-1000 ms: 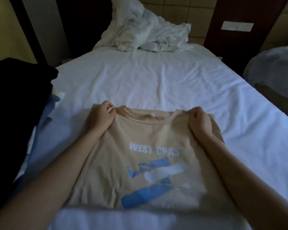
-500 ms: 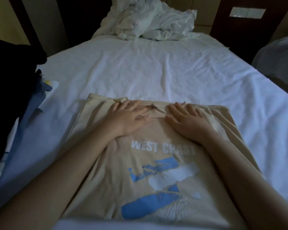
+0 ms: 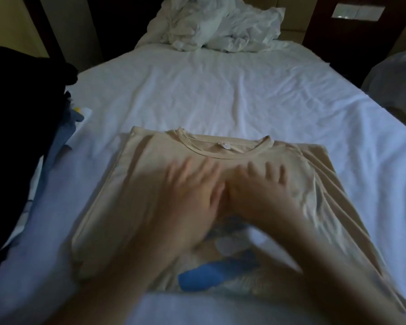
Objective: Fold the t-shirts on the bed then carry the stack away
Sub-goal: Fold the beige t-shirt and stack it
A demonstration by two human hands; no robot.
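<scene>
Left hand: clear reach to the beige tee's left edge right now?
Probably yes. The left hand lies flat on the beige tee, and the tee's left edge lies bare on the white sheet, nothing between.

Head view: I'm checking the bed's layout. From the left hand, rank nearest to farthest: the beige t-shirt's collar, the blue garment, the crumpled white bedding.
From the left hand:
1. Collar, just ahead, on the beige t-shirt.
2. Blue garment, at the left edge of the bed.
3. Crumpled white bedding, at the far end.
</scene>
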